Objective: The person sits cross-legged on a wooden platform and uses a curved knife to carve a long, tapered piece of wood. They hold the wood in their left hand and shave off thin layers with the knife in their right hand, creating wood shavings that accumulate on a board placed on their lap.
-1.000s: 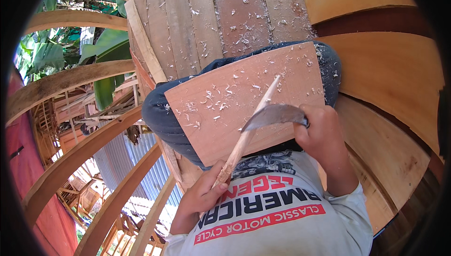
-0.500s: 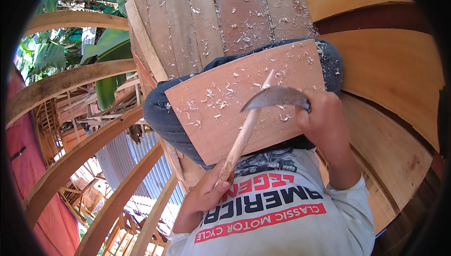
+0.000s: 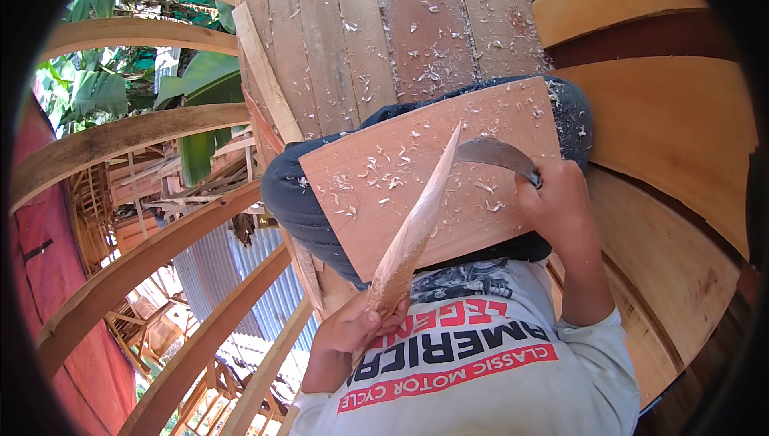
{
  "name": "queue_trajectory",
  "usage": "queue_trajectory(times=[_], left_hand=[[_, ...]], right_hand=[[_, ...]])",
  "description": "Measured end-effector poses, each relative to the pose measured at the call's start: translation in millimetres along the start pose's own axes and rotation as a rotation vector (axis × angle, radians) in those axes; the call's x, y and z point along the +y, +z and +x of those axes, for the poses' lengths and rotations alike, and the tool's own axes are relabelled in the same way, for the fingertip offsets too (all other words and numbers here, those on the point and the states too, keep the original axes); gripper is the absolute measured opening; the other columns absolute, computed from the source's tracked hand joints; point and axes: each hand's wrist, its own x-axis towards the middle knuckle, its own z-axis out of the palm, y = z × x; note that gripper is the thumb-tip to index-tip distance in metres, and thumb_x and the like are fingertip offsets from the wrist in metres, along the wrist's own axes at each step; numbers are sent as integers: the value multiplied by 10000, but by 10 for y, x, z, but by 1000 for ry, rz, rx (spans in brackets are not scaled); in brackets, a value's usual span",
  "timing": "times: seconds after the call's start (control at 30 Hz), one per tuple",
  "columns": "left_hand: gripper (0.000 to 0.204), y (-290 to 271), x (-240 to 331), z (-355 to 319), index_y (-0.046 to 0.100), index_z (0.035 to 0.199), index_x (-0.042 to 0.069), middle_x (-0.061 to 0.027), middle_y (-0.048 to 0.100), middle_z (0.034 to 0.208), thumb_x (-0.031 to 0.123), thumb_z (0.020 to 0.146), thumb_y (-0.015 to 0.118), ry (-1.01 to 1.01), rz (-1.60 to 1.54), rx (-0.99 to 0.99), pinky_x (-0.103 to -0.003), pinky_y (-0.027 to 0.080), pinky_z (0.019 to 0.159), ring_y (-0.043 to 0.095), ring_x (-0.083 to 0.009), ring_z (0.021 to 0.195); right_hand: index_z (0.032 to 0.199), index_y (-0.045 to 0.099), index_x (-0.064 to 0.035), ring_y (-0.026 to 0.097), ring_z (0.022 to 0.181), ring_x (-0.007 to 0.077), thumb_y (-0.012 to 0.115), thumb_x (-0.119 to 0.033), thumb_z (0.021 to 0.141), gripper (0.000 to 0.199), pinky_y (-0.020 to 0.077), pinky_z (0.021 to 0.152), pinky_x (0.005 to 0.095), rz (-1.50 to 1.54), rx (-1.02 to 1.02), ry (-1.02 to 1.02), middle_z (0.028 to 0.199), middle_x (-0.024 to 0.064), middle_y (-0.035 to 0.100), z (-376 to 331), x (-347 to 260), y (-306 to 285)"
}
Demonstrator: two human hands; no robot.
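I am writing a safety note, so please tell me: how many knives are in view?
1: the knife, in the right hand, above the board. The left hand holds a stick. Another could be hidden.

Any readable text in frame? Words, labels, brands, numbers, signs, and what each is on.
All on the white shirt, upside down in view; described, not transcribed:
Red lettering: large, legible in part, left end behind the left hand.
Black lettering: large, legible in part, left end also covered.
White lettering on a red band: smaller, legible.
None readable on the curved knife or wooden stick.
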Motion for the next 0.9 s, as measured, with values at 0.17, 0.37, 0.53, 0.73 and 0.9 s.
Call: queue_trajectory(times=[0.17,0.37,0.53,0.73,0.9], left_hand=[[742,-47,62,129,464,1122,-26,-12,440,734,650,837,572,1,-175,-77,-232,378,553,422,-91,612],[872,-217,-15,253,449,1192,-97,-178,590,846,683,817,559,14,-230,-234,-319,504,612,627,-225,703],[760,-158,7,292,467,1158,-71,-150,579,840,589,821,633,68,-198,-230,-314,498,631,611,-218,705],[396,-123,-23,251,472,996,36,-21,466,755,358,868,665,-50,-72,-90,-270,449,628,487,-138,689],[267,80,58,183,475,995,42,13,470,748,250,908,619,-37,144,67,-218,428,577,496,-74,658]], right_hand=[[793,671,42,623,652,420,619,-186,768,235,492,597,434,234,-69,-76,665,265,589,31,-92,5],[780,666,41,621,578,378,657,-212,788,253,461,519,389,419,-173,-130,606,234,580,-58,-215,42],[752,667,27,620,576,373,666,-218,772,246,467,520,401,512,-177,-209,597,220,580,-117,-284,77],[719,696,-39,625,606,381,666,-231,703,195,503,578,445,120,-20,-341,620,198,605,-151,-239,-21],[706,695,-56,626,601,369,678,-239,684,186,504,582,444,53,138,-304,622,180,613,12,-155,-118]])
